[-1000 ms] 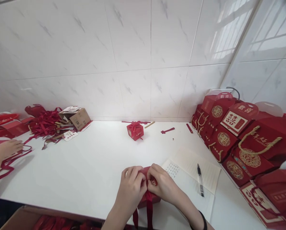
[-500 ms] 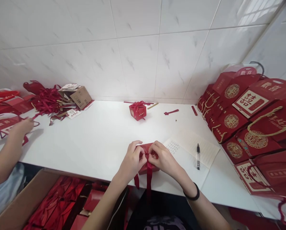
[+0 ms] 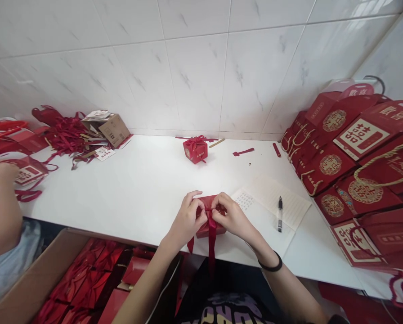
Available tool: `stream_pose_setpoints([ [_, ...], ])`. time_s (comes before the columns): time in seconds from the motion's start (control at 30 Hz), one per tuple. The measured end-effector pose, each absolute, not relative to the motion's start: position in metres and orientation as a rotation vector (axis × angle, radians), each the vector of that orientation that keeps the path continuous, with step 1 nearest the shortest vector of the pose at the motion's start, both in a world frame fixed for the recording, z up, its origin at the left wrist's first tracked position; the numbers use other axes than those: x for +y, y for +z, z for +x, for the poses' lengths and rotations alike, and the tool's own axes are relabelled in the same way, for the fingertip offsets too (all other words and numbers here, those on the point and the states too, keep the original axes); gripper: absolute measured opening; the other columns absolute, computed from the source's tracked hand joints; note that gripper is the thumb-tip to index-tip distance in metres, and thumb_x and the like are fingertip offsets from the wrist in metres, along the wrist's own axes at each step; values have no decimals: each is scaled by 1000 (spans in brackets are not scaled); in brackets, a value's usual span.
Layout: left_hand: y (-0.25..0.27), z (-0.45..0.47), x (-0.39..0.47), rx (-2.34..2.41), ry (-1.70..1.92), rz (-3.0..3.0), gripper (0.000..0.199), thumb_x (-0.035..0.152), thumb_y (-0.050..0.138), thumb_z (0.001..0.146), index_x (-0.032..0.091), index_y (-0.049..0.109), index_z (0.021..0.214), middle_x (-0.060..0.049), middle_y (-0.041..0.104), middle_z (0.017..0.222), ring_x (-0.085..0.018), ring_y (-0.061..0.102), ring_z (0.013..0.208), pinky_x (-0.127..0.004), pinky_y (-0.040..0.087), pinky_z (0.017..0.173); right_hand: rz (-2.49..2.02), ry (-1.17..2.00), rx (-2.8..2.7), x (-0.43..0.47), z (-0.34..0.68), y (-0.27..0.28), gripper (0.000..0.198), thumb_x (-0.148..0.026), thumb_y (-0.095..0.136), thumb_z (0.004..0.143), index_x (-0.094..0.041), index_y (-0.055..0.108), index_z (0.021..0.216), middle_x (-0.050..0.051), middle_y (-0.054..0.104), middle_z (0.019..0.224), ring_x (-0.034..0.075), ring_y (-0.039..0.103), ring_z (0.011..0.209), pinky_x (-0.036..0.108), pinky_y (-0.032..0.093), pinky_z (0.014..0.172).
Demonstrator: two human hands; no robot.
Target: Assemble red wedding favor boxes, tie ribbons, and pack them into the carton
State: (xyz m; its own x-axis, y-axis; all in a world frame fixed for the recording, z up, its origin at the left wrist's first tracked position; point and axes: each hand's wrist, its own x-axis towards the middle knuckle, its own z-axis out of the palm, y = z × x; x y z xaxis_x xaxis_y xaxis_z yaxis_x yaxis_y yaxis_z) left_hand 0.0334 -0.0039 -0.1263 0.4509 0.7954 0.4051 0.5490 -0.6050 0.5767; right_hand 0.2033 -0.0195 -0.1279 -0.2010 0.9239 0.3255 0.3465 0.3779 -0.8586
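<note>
A small red gift box (image 3: pixel 206 232) sits at the table's front edge, between my hands. Dark red ribbon (image 3: pixel 212 238) crosses its top, and its tails hang over the front edge. My left hand (image 3: pixel 190 216) pinches the ribbon at the knot from the left. From the right, my right hand (image 3: pixel 229 210) pinches it too, thumb and finger closed; my fingers partly cover the knot. Farther back stands another red box with a bow (image 3: pixel 196 149).
Red gift bags (image 3: pixel 353 153) are stacked at right, beside a notebook (image 3: pixel 282 202) with a pen (image 3: pixel 280 213). Ribbons (image 3: pixel 68 135) and a cardboard box (image 3: pixel 109 128) lie back left. A co-worker's hand (image 3: pixel 1 180) works at far left. Below is a carton of red boxes (image 3: pixel 87 279).
My hands have drawn slightly apart at the knot, still pinching the ribbon. The co-worker's hand at far left has shifted left. The view has tilted a little.
</note>
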Motion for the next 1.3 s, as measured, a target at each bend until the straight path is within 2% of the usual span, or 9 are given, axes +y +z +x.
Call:
stream_pose_setpoints([
  [0.23,-117,33,-3,1089,783,2376,9,14,50,85,20,50,91,-9,42,133,-22,46,120,-37,48,92,-1110,1012,-1609,-17,204,-130,6,-17,47,74,-18,53,74,0,46,79,12,41,64,25,35,60],
  [0.4,-119,34,-2,1041,849,2415,11,10,47,84,20,50,86,-9,48,125,-21,47,119,-38,47,93,-1027,1114,-1755,-16,211,-122,10,-10,46,69,-18,52,70,1,43,82,14,43,73,26,35,66],
  [0.57,-122,35,-1,1098,929,2305,18,3,44,77,20,47,81,-8,51,119,-20,52,112,-34,50,83,-892,1294,-1834,-16,221,-111,13,-10,51,71,-16,43,62,1,40,84,14,41,77,26,34,68],
  [0.73,-125,38,-1,1214,1018,2053,13,8,46,76,20,43,73,-6,57,103,-20,56,104,-31,49,75,-685,1499,-1527,-16,227,-118,32,-22,61,76,-16,34,60,2,42,82,15,41,81,27,33,71],
  [0.83,-128,41,-1,1288,1116,1857,15,14,42,82,20,43,67,-5,59,98,-18,58,96,-33,49,77,-655,1559,-1248,-18,224,-124,38,-34,64,78,-17,34,62,0,43,73,13,42,69,26,34,65],
  [0.93,-128,45,-2,1301,1166,1812,14,16,43,81,20,45,68,-6,59,98,-19,58,96,-34,49,78,-753,1517,-1148,-21,220,-126,35,-36,65,79,-18,38,66,-2,45,65,11,40,59,24,32,59],
  [1.07,-123,49,-2,1209,1054,2002,8,13,53,73,20,53,79,-7,56,108,-20,57,100,-34,50,79,-940,1351,-1333,-24,218,-121,34,-41,67,77,-17,45,67,-1,49,65,12,44,61,23,34,58],
  [1.17,-121,50,-1,1279,1158,2108,9,12,50,76,20,50,72,-7,58,102,-20,58,97,-33,50,77,-978,1289,-1443,-26,218,-119,41,-45,63,80,-17,41,60,-2,44,59,11,38,57,23,31,55],
  [1.3,-120,43,2,1420,1326,2125,9,13,45,79,20,50,83,-5,60,94,-19,58,92,-32,48,78,-830,1364,-1285,-28,220,-119,46,-48,60,81,-16,38,56,-2,39,58,11,36,56,24,32,55],
])
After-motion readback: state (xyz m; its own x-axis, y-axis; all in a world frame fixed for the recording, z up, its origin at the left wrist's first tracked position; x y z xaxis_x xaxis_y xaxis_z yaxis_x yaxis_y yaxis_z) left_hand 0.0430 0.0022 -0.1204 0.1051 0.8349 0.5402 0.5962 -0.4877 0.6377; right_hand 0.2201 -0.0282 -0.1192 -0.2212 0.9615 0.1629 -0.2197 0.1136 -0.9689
